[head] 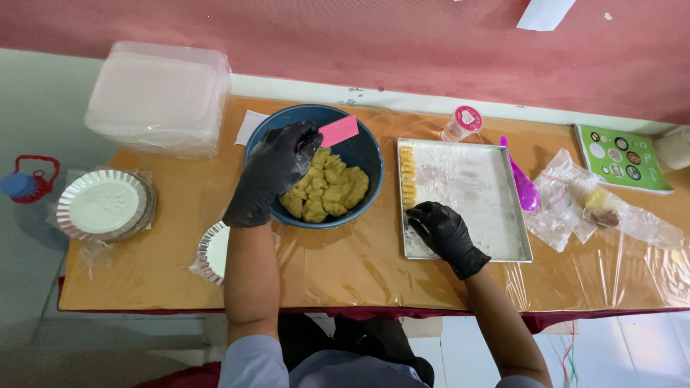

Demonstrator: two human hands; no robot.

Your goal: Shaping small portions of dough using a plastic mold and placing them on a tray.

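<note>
Far left: stack of clear boxes [159, 97], foil plates [102, 205] nearer. Left hand [277, 171], black glove, reaches into blue bowl [363, 154] of yellow dough [327, 190], pinching a pink card [338, 131]. Right hand [444, 231], gloved, fingers curled, rests on floured tray [496, 208], near-left corner, just below row of dough pieces [408, 172]; grip unclear. Purple spoon [525, 185] right of tray.

1. Left hand [277, 172], gloved black, reaches into the blue bowl [366, 154]; yellow dough [327, 190] lies just beside its fingers.
2. Right hand [445, 233] rests on the floured tray [481, 194], fingertips apparently touching the bottom of the row of dough pieces [407, 172].
</note>
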